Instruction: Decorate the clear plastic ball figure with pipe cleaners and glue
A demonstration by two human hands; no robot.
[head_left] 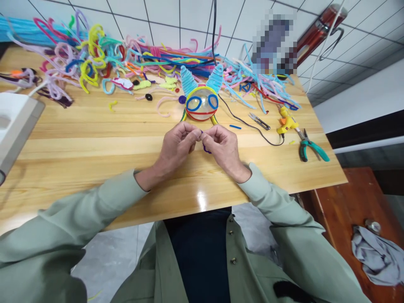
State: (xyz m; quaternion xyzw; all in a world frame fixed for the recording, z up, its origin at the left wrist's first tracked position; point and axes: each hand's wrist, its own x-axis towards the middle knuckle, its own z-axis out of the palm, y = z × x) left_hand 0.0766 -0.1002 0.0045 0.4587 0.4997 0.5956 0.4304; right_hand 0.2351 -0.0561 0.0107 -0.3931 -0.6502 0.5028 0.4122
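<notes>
My left hand (181, 143) and my right hand (221, 145) meet fingertip to fingertip above the wooden table. Between them they pinch a dark purple pipe cleaner (206, 149), whose bent end curls out below my right fingers; most of it is hidden. Just beyond my hands stands a round clear figure (202, 103) with blue pipe cleaner rings, a red band and a yellow rim. Two fuzzy light-blue ears (188, 80) rise from its top. A purple coil (182, 99) lies against its left side.
Heaped pipe cleaners (170, 59) line the table's back edge. To the right lie thread snips (259, 121), a yellow glue gun (287, 122) with its cord, and teal-handled pliers (312, 147). A white device (19, 126) sits at the left edge.
</notes>
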